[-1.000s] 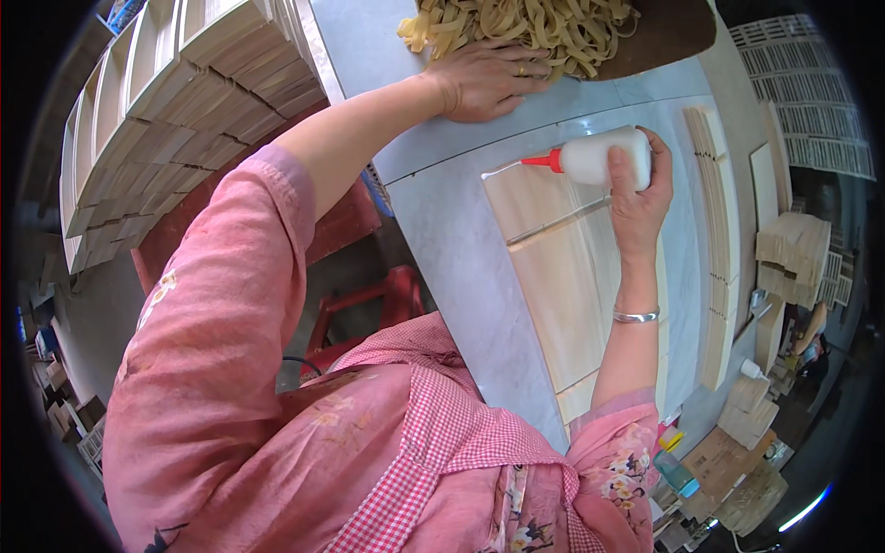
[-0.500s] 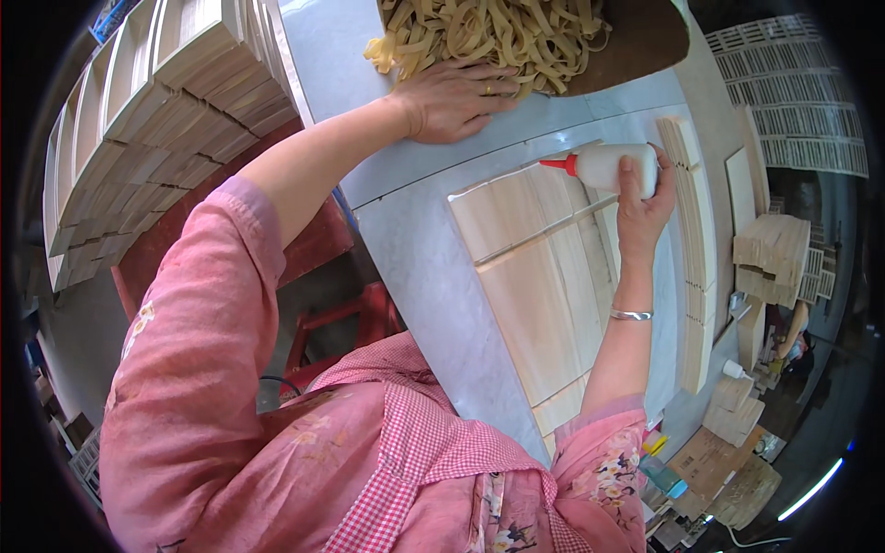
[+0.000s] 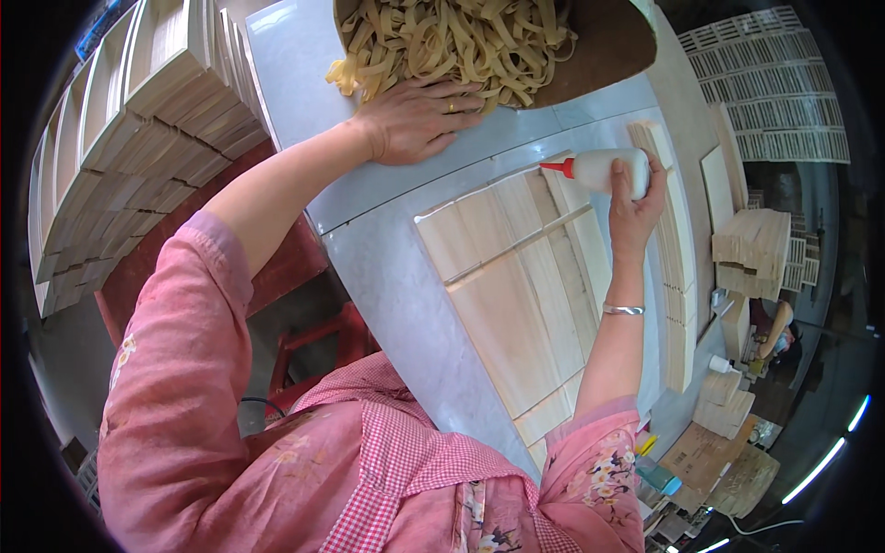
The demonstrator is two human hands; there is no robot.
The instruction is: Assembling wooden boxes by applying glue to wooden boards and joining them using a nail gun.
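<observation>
My right hand (image 3: 638, 205) is wrapped round a white squeeze bottle (image 3: 604, 173) with a red nozzle. The bottle lies nearly level, its nozzle tip pointing left, just over the far edge of a wooden panel (image 3: 502, 286). A shiny whitish line runs along that edge. Two grooves cross the panel, one near its far end and one near its close end. My left hand (image 3: 419, 122) is open, palm down on the pale tabletop (image 3: 369, 249), fingers spread. Its fingers reach against a heap of yellowish flat bands (image 3: 452, 46) in a brown box (image 3: 608, 46).
A row of narrow wooden strips (image 3: 678, 276) lies right of the panel. Stacked wooden trays (image 3: 120, 157) rise at the left above a red surface (image 3: 184, 240). Farther right are wood blocks (image 3: 751, 249), slatted racks (image 3: 774, 92) and another white bottle (image 3: 721, 365).
The whole view has shifted, so the table sits further left and lower. Against the panel, my right hand and the bottle have moved rightward along its far edge. My left hand stays by the bands.
</observation>
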